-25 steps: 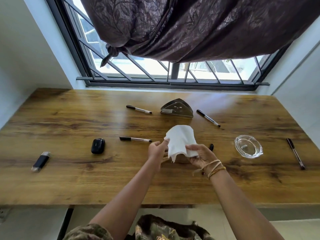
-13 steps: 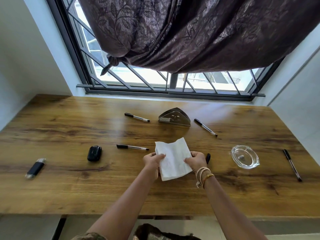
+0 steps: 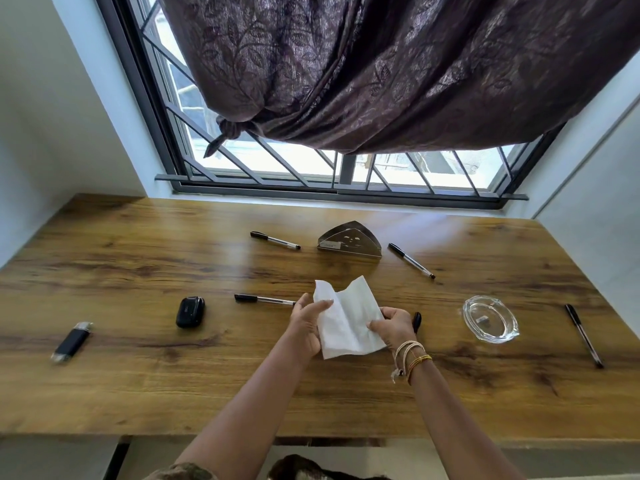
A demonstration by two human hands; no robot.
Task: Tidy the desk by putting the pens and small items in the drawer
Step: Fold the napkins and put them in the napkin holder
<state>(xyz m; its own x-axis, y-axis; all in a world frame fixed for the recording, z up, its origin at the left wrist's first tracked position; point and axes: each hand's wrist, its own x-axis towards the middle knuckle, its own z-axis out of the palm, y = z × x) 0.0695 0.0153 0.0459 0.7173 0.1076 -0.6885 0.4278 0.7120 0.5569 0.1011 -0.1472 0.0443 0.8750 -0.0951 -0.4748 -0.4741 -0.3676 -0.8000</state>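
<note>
Both hands are still gripping the white napkin (image 3: 348, 320), left hand (image 3: 306, 323) and right hand (image 3: 393, 327) pinching opposite edges, now folding it lengthwise above the desk (image 3: 138, 375).

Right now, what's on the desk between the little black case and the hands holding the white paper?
In the head view, one pen lies between the black case and the left hand, its tip right by the fingers. Otherwise bare wood.
</note>
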